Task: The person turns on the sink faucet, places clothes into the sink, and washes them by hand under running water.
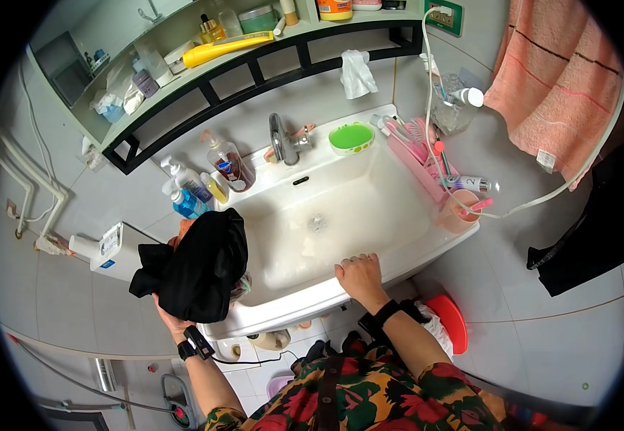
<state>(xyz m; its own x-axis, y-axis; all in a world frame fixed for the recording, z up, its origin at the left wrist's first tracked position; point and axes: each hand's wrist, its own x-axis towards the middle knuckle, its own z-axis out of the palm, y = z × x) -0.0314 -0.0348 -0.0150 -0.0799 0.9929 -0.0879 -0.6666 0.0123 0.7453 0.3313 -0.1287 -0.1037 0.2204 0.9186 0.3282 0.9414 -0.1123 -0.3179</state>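
A bundled black cloth (208,266) rests over the left rim of the white sink (405,244), with my left hand (172,316) gripping it from below; most of those fingers are hidden under the fabric. My right hand (359,277) lies at the sink's front edge, its fingers curled together over the rim, and whether anything is beneath them is hidden. Cloudy liquid or residue shows round the drain (317,223). Behind the basin stands a chrome faucet (281,139), with a green soap dish (351,138) to its right.
Pump bottles (231,165) stand at the sink's back left. A pink holder (416,169) and a pink cup (460,212) line the right rim. Above is a shelf (254,61); a pink towel (560,86) and a white cable (428,93) hang at right. A red basin (450,323) sits below.
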